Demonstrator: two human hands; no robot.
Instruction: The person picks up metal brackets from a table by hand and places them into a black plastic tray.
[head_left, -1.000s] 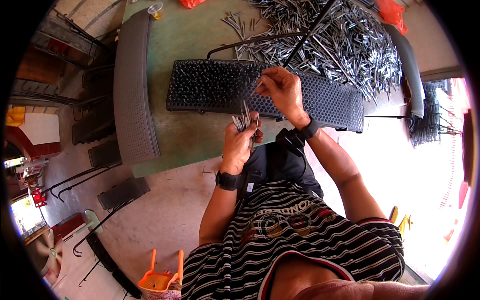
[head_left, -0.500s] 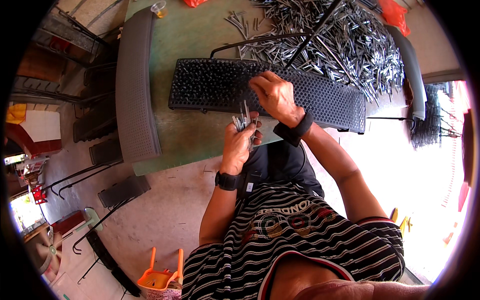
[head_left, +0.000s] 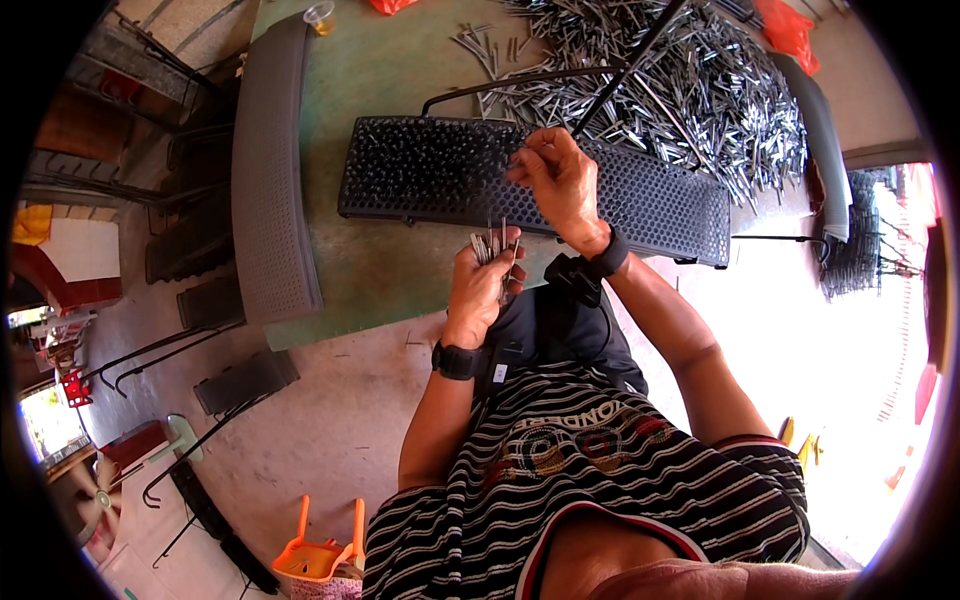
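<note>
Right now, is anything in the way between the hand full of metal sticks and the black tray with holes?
Nothing visible stands between the left hand, which holds the metal sticks, and the near edge of the black tray. The right hand is over the tray, off to the right, outside that gap.

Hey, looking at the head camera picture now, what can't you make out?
Head view: the lower parts of the metal rods, mostly covered by the left hand.
Head view: whether the right hand pinches a rod; too small and blurred.
Head view: some holes of the perforated black panel, behind the right hand.
Head view: the rod pile's far side, cut off by the upper edge.
</note>
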